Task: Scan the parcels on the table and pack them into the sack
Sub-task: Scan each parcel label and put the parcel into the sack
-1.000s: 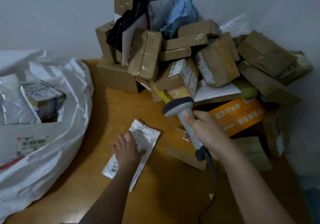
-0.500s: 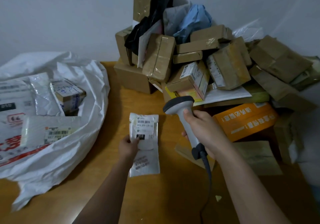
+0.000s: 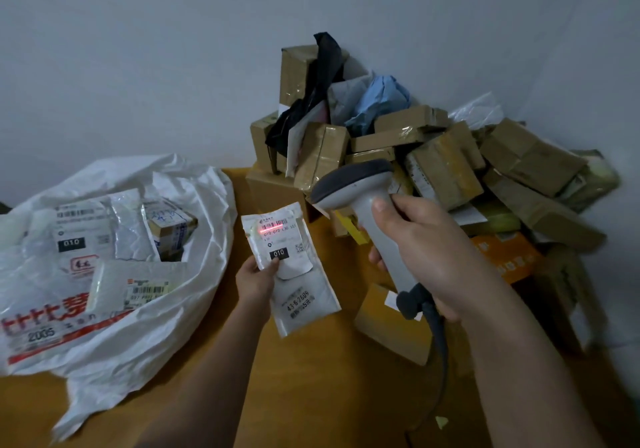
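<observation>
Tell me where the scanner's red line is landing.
Head view, centre: the red line crosses the barcode atop the white parcel the left hand holds, right of the sack.

The fine print on the white envelope (image 3: pixel 289 267) is too small to be read, and its left edge is covered by the left hand (image 3: pixel 258 279). Part of the scanner (image 3: pixel 367 212) handle is hidden inside the right hand (image 3: pixel 420 246), and its cable (image 3: pixel 440 354) is lost in shadow toward the bottom of the frame. The sack (image 3: pixel 104 309) is cut off at the left edge; the parcels inside it are only partly seen. Lower boxes in the parcel pile (image 3: pixel 433 163) at right of centre are hidden by those above and by the scanner.
</observation>
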`<state>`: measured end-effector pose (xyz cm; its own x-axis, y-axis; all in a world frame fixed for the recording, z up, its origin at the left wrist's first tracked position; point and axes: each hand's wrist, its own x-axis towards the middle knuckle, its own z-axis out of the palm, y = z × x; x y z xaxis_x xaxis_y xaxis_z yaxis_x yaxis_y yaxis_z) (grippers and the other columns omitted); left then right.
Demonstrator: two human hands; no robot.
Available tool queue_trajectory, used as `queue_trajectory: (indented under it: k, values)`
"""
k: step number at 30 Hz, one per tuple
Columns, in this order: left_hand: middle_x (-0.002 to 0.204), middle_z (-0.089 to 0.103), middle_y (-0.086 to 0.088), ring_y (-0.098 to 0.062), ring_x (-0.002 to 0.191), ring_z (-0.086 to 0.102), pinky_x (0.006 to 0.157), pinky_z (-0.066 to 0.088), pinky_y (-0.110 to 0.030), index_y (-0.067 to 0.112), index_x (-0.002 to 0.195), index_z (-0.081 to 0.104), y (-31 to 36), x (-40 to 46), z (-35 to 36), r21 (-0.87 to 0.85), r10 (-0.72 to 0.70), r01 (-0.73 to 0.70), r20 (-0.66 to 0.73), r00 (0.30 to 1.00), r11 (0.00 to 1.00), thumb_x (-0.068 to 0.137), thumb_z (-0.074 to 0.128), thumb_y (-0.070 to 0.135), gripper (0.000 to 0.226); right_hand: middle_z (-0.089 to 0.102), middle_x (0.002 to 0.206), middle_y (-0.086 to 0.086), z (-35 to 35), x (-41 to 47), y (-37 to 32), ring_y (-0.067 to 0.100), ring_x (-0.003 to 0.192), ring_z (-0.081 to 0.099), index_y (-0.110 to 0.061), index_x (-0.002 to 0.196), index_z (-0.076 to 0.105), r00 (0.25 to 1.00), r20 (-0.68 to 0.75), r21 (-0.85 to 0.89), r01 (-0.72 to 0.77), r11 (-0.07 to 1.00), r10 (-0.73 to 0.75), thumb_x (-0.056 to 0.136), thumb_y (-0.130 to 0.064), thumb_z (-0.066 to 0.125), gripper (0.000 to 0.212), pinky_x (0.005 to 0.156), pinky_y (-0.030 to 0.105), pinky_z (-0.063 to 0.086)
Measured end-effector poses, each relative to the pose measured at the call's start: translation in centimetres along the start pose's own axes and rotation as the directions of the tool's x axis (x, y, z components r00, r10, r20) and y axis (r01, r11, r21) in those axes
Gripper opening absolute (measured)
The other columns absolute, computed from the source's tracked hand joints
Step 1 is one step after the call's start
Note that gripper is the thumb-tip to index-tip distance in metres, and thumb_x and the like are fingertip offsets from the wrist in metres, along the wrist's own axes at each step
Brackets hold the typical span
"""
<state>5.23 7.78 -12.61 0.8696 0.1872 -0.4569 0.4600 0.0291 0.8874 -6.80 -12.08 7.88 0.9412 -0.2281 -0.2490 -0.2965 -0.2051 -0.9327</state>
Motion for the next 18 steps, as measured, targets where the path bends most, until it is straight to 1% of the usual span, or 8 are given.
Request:
queue_trajectory:
  k: [3, 5, 8, 10, 12, 16, 18]
  values:
    - [0.108, 0.070, -0.015, -0.032, 0.094, 0.068, 0.080, 0.057, -0.046, 0.004, 0.116, 0.066, 0.7, -0.3, 0.6, 0.006, 0.010, -0.010, 0.009, 1.000, 1.000, 0.092, 0.063, 0.007, 0.025, 0.064, 0.067, 0.001, -0.8, -1.2, -0.9, 0.010, 0.064, 0.061, -0.019, 0.096, 0.064, 0.999, -0.010, -0.008, 0.035, 0.999, -0.035, 0.101, -0.039, 0.041, 0.031, 0.064, 0.029, 0.049]
    - [0.108, 0.070, -0.016, -0.032, 0.093, 0.068, 0.083, 0.056, -0.048, 0.004, 0.116, 0.066, 1.0, -0.3, 1.1, 0.004, 0.023, -0.023, 0.025, 0.999, 1.000, 0.092, 0.063, 0.007, 0.024, 0.064, 0.068, 0.002, -1.3, -1.8, -1.3, 0.011, 0.066, 0.062, -0.018, 0.096, 0.064, 0.998, -0.026, -0.015, 0.062, 0.998, -0.062, 0.101, -0.039, 0.042, 0.030, 0.066, 0.030, 0.051]
    - [0.108, 0.070, -0.014, -0.033, 0.095, 0.068, 0.086, 0.056, -0.051, 0.005, 0.117, 0.066, 1.5, -0.3, 1.7, 0.000, 0.034, -0.034, 0.046, 0.998, 0.999, 0.092, 0.063, 0.007, 0.025, 0.064, 0.069, 0.001, -1.6, -2.4, -1.7, 0.008, 0.064, 0.061, -0.020, 0.096, 0.063, 0.995, -0.056, -0.024, 0.086, 0.996, -0.088, 0.101, -0.039, 0.041, 0.029, 0.061, 0.025, 0.047]
    - [0.109, 0.070, -0.014, -0.033, 0.096, 0.068, 0.088, 0.055, -0.053, 0.006, 0.117, 0.066, 1.8, -0.5, 1.9, -0.005, 0.036, -0.036, 0.054, 0.998, 0.999, 0.092, 0.064, 0.007, 0.026, 0.064, 0.070, 0.001, -1.7, -2.5, -2.0, 0.008, 0.064, 0.061, -0.021, 0.097, 0.063, 0.993, -0.072, -0.027, 0.091, 0.995, -0.093, 0.101, -0.039, 0.041, 0.029, 0.061, 0.024, 0.046]
    - [0.108, 0.071, -0.014, -0.033, 0.096, 0.068, 0.088, 0.055, -0.053, 0.006, 0.117, 0.067, 2.0, -0.5, 1.8, -0.016, 0.044, -0.043, 0.056, 0.997, 0.999, 0.091, 0.064, 0.006, 0.025, 0.064, 0.070, 0.001, -1.6, -2.5, -2.2, 0.009, 0.065, 0.061, -0.021, 0.098, 0.063, 0.993, -0.074, -0.028, 0.092, 0.995, -0.094, 0.102, -0.039, 0.041, 0.029, 0.061, 0.025, 0.046]
    - [0.106, 0.071, -0.015, -0.033, 0.094, 0.068, 0.087, 0.055, -0.051, 0.004, 0.115, 0.066, 2.1, -0.7, 1.4, -0.035, 0.048, -0.047, 0.044, 0.998, 0.998, 0.091, 0.064, 0.005, 0.024, 0.064, 0.070, 0.003, -1.2, -2.4, -2.6, 0.013, 0.066, 0.061, -0.018, 0.097, 0.062, 0.994, -0.059, -0.026, 0.092, 0.995, -0.094, 0.102, -0.038, 0.041, 0.030, 0.067, 0.034, 0.052]
    - [0.107, 0.071, -0.015, -0.034, 0.095, 0.068, 0.088, 0.055, -0.053, 0.004, 0.116, 0.066, 2.1, -0.8, 1.0, -0.037, 0.049, -0.047, 0.042, 0.998, 0.998, 0.091, 0.064, 0.005, 0.024, 0.063, 0.070, 0.002, -0.8, -2.3, -2.7, 0.011, 0.065, 0.060, -0.018, 0.096, 0.062, 0.994, -0.046, -0.034, 0.095, 0.995, -0.096, 0.102, -0.038, 0.041, 0.030, 0.066, 0.033, 0.051]
